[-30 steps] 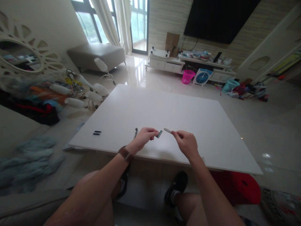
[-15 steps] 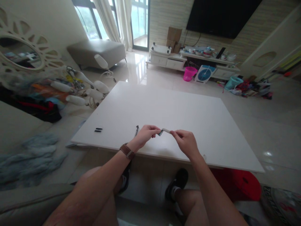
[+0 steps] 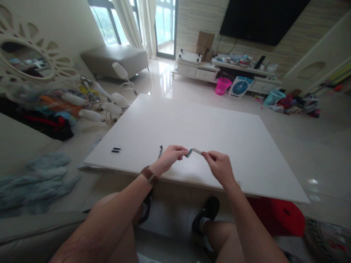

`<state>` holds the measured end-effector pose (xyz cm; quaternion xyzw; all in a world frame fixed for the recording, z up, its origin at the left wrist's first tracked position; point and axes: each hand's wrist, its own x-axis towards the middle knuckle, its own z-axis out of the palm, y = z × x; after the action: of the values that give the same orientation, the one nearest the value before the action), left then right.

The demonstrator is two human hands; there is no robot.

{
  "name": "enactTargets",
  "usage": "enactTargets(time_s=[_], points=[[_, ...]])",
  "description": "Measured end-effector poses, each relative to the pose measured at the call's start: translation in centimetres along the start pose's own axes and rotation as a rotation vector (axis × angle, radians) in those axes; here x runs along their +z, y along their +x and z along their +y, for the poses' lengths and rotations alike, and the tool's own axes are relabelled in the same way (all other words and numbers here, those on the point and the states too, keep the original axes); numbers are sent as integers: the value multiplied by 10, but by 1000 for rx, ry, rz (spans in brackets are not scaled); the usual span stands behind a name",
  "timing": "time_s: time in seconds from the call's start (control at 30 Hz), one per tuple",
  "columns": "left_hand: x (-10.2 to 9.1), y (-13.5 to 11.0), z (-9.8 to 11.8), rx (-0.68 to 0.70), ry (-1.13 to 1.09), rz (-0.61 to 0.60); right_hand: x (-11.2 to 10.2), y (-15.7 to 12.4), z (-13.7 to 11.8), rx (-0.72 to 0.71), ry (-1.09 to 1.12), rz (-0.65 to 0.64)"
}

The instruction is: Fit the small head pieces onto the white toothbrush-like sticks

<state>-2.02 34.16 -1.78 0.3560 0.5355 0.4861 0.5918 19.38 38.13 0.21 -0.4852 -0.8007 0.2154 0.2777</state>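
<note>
Between the thumb and fingers of my left hand [image 3: 175,153] is a small flat rectangular piece, dark-edged with green on its face [image 3: 189,153]. My right hand [image 3: 218,162] pinches a thin grey-white strip [image 3: 196,150]. The strip's far end meets or nearly meets the top of the piece; I cannot tell whether they are joined. Both hands are above the near part of the white table [image 3: 219,128]. Left of my left hand lies a slim dark tool with a wider head [image 3: 160,150], partly behind the hand. Farther left rest two short black bars [image 3: 115,150].
A lamp with several white shades [image 3: 109,106] stands by the table's left edge. Under the right near corner is a red stool [image 3: 285,215]. Across the floor are a pink basket [image 3: 222,87], a blue-and-white fan [image 3: 241,87] and a low white cabinet [image 3: 203,73].
The face of the small piece has turned more toward me, showing more green. The strip looks straighter and lighter at its far end. The whole view has shifted slightly.
</note>
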Motion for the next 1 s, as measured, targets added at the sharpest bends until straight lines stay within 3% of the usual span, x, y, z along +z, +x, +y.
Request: enactTargets(time_s=[0.13, 0.3, 0.43, 0.6, 0.73, 0.9, 1.0], points=[[0, 0, 0, 0, -31, 9, 2, -3, -6, -94, 49, -251], [1, -1, 2, 6, -5, 3, 1, -2, -5, -24, 24, -118], [1, 0, 2, 5, 13, 26, 2, -3, -5, -101, 27, -276], [0, 0, 1, 10, 3, 19, 2, -3, -7, -32, 13, -116], [0, -1, 2, 6, 1, 28, 2, -4, -7, -111, 17, -273], [0, -1, 3, 6, -17, 6, 1, -3, -5, -37, 14, -116], [0, 0, 2, 5, -12, 12, 2, -3, -5, -79, 5, -219]])
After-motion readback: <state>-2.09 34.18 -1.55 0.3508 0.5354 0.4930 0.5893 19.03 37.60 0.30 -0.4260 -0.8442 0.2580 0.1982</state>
